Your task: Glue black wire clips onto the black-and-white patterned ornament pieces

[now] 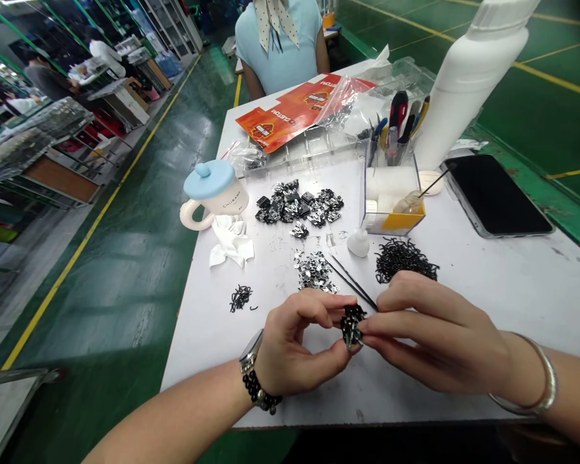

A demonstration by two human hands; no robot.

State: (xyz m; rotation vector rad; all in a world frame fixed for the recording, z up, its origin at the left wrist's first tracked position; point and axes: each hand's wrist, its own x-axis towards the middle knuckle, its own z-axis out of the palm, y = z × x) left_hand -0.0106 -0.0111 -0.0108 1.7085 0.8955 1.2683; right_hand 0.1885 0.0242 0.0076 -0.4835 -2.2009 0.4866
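My left hand and my right hand meet above the near edge of the white table. Their fingertips pinch a small cluster of black and silver metal parts from both sides. A pair of thin black tweezers lies just beyond, its tip near my right fingers. Further out are a heap of black wire pieces, loose silver metal parts, a larger black-and-silver heap and a small black wire pile.
A blue-lidded mug, white cloth, clear box of pens and tools, white bottle, black tablet and red printed card in plastic stand on the table. A co-worker sits across it.
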